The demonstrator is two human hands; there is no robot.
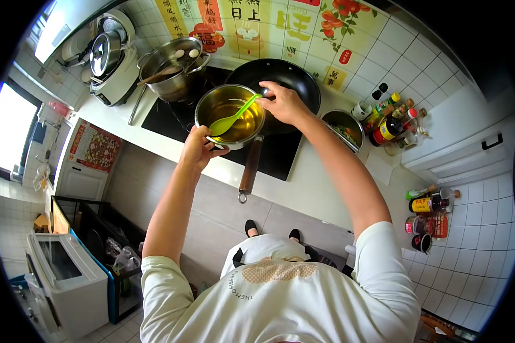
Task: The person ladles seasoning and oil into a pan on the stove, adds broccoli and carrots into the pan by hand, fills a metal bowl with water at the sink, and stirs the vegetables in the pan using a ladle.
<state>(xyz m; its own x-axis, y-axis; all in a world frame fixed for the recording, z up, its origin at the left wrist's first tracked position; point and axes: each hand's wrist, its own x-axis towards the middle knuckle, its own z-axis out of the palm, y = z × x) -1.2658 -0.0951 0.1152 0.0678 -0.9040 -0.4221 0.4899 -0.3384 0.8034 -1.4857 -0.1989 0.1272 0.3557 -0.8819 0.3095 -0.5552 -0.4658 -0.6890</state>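
Observation:
A metal pot [202,107] with yellow oil [249,123] in it is between my hands, over the near side of the black cooktop. My left hand [197,147] grips its lower left side, thumb up by the rim. A bright green spoon [226,122] lies slanted across the pot, its bowl at the left rim. The fingers of my right hand [285,104] are closed on the end of its handle, at the pot's right rim. Behind the pot, a black wok [297,86] stands on the cooktop, its wooden handle [252,166] pointing toward me.
A steel stockpot [174,88] with eggs and a wooden utensil stands back left, beside a white rice cooker [114,80]. To the right are a small pot [349,123] with green contents and several sauce bottles [386,130]. The counter edge runs in front of me.

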